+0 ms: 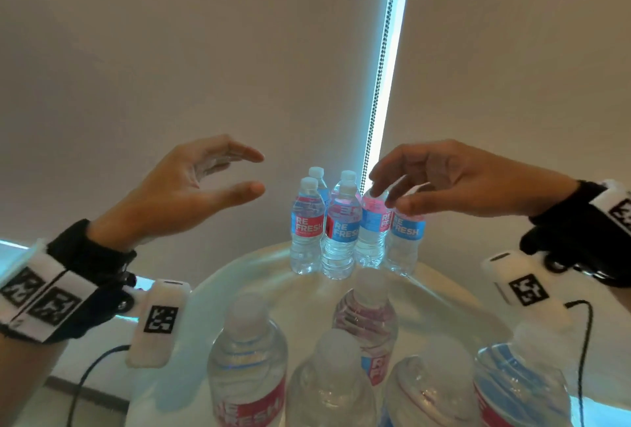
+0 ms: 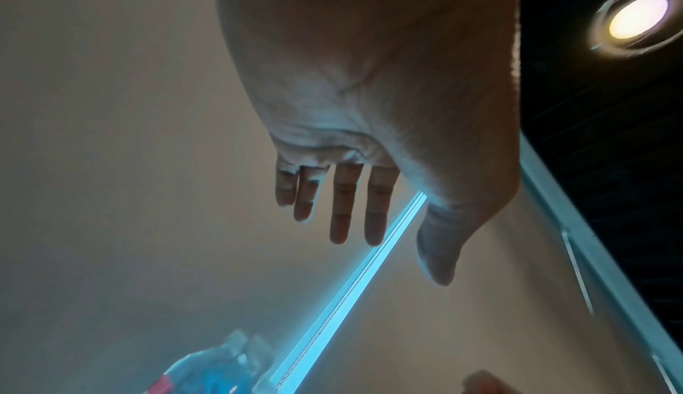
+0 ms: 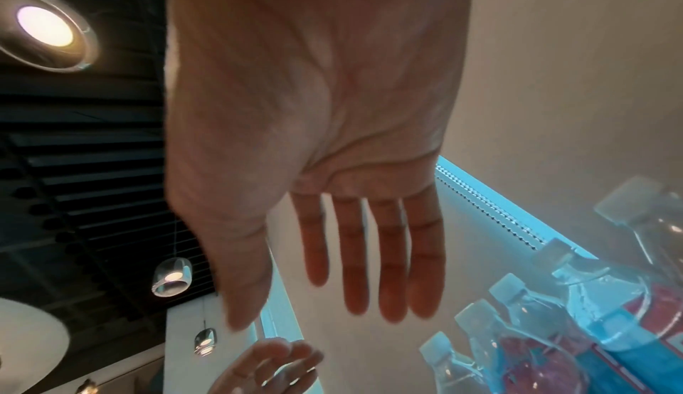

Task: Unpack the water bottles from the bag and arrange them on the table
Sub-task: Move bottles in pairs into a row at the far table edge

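Several clear water bottles with red and blue labels stand upright on the round white table (image 1: 239, 273). One cluster (image 1: 341, 221) is at the far edge and another (image 1: 327, 375) is close to me. My left hand (image 1: 261, 172) is raised to the left of the far cluster, with its fingers loosely spread and nothing in it. My right hand (image 1: 386, 194) hovers over the right-hand bottles of the far cluster. The right wrist view shows the right hand (image 3: 295, 310) with straight fingers and an empty palm, and the bottles (image 3: 554, 327) off to its side. The left hand (image 2: 402, 257) also shows empty. No bag is in view.
A pale roller blind fills the background, with a bead chain (image 1: 382, 85) hanging in a bright gap behind the far bottles. Black cables (image 1: 584, 358) trail from the wrist cameras near the table's edges. Pendant lamps (image 3: 171, 277) hang overhead.
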Tool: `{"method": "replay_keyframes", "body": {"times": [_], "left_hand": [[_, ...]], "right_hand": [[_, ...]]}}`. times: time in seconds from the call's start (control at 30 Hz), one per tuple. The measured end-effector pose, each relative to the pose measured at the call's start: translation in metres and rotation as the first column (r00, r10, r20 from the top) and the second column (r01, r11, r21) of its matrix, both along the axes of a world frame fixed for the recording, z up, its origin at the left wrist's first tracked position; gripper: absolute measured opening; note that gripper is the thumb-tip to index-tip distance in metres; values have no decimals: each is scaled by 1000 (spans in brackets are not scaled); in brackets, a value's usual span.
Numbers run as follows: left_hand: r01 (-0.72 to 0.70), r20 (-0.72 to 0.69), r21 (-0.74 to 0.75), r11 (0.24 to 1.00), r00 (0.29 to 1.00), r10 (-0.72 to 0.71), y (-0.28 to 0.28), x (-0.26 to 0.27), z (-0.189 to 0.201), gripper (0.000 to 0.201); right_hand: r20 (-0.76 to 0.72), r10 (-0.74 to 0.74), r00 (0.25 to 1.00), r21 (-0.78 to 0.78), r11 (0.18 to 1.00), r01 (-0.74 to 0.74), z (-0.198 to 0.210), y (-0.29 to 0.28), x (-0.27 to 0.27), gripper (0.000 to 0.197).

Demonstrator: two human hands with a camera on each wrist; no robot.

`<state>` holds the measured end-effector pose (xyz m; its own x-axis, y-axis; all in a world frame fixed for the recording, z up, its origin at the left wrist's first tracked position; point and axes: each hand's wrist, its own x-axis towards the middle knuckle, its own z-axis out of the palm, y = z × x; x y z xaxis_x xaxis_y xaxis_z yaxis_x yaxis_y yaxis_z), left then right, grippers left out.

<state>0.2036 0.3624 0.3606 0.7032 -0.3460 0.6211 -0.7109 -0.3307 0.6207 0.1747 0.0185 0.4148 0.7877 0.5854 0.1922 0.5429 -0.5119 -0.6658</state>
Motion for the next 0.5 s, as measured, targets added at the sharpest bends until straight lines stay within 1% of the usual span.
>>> {"method": "replay_keyframes", "body": {"times": [0.07, 0.13, 0.23, 0.3, 0.37, 0.43, 0.5], "left_hand": [[33, 29, 12, 999, 999, -33, 8, -27, 6, 53], [83, 38, 35, 996, 996, -84, 14, -52, 8, 51], [130, 17, 99, 986, 991, -133, 14, -87, 1, 46], [109, -8, 142, 984, 994, -109, 12, -104, -8, 48], [87, -64, 160, 983, 995, -77, 8, -115, -20, 49], [77, -108, 203, 976, 993, -56, 3, -120, -30, 48], [100, -166, 244, 965, 984, -60, -1, -120, -36, 44]], "right_hand": [[-44, 100, 994, -105, 989, -104, 3, 0, -14, 42], [-67, 162, 985, -194, 966, -172, 2, 4, -25, 50], [-138, 206, 969, -302, 923, -240, 0, 14, -34, 62], [-202, 229, 952, -358, 888, -290, -1, 23, -36, 69], [-236, 240, 941, -396, 861, -319, -3, 32, -35, 68], [-247, 249, 936, -427, 839, -336, -7, 40, -31, 64], [-245, 278, 929, -428, 829, -361, -14, 45, -27, 58]]}}
